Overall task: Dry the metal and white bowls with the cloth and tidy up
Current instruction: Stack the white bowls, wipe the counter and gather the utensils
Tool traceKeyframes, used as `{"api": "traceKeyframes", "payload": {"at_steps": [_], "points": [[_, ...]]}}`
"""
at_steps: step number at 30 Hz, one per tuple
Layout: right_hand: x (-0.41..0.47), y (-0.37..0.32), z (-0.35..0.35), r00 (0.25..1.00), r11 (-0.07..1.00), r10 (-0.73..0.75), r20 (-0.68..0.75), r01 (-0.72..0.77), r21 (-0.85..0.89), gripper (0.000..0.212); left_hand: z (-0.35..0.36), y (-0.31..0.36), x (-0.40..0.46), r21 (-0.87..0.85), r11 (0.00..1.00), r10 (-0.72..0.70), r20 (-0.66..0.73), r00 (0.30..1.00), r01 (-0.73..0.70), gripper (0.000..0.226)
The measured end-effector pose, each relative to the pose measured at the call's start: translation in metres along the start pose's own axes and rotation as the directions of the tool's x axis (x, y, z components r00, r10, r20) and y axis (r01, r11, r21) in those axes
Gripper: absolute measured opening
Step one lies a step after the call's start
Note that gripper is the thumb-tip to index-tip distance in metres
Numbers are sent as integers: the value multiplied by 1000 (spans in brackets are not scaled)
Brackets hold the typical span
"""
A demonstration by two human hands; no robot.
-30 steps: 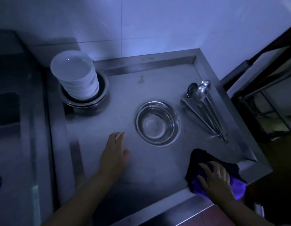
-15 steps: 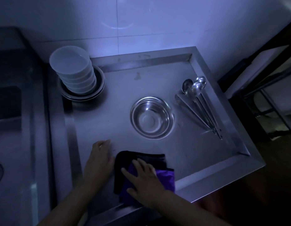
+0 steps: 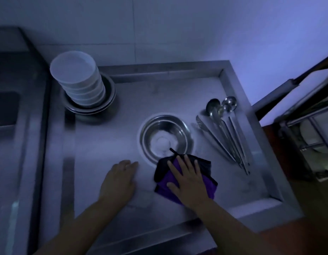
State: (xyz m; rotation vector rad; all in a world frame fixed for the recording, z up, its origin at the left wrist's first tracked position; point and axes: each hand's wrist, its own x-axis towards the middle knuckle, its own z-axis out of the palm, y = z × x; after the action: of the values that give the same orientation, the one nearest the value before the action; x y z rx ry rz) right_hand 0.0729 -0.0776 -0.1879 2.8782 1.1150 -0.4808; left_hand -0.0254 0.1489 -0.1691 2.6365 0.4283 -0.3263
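A single metal bowl sits upright in the middle of the steel counter. At the back left, several white bowls are stacked inside nested metal bowls. A purple and black cloth lies flat on the counter, just in front of the single metal bowl and overlapping its near rim. My right hand presses flat on the cloth with fingers spread. My left hand rests flat on the bare counter to the left of the cloth.
Metal spoons, ladles and tongs lie in a bundle at the right of the counter. A raised rim borders the counter at the back and right. A dish rack stands beyond the right edge; a dark sink area is at the left.
My right hand slid the cloth from the counter's right front corner leftwards, then back right and up to the metal bowl's near rim. My left hand stayed flat on the counter.
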Motion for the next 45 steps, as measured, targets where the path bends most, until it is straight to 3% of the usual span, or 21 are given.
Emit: {"api": "traceKeyframes", "payload": {"at_steps": [6,9,11,14,17,22,26,28,32,36,38,41,45], "points": [[23,66,-14,1000,997,-1,-13,0,-71,62,5,50,46,192,975,109,18,994,-111,58],[45,75,-16,994,992,-80,-71,72,-100,57,11,63,60,268,960,53,113,992,-82,55],[65,76,-16,985,982,-153,-74,143,-124,47,17,66,62,340,938,36,98,995,-67,49],[100,73,-21,963,953,-268,27,270,-137,28,19,68,64,403,913,15,110,994,-58,48],[139,63,-28,909,888,-394,138,415,-198,30,17,69,66,430,901,24,97,995,-64,48],[196,33,-48,909,909,-410,-75,401,-114,38,15,65,69,447,891,24,123,992,-77,45],[196,30,-33,775,760,-605,184,631,-157,46,21,59,72,432,896,69,96,993,-104,45],[192,41,-27,735,681,-648,201,677,-278,40,24,57,72,404,906,105,80,991,-128,45],[187,46,-44,794,692,-601,92,574,-439,37,26,52,72,382,916,94,98,991,-124,48],[170,43,-40,918,824,-326,227,393,-407,39,35,54,71,355,934,8,115,993,-49,55],[156,38,-37,926,842,-243,289,349,-412,35,36,53,70,362,931,-4,124,992,-42,56],[147,23,-32,899,897,-224,376,341,-281,28,33,52,71,345,936,4,189,982,-70,57],[156,9,-19,916,947,-293,272,317,-48,28,32,53,75,353,927,33,265,964,-129,59]]}}
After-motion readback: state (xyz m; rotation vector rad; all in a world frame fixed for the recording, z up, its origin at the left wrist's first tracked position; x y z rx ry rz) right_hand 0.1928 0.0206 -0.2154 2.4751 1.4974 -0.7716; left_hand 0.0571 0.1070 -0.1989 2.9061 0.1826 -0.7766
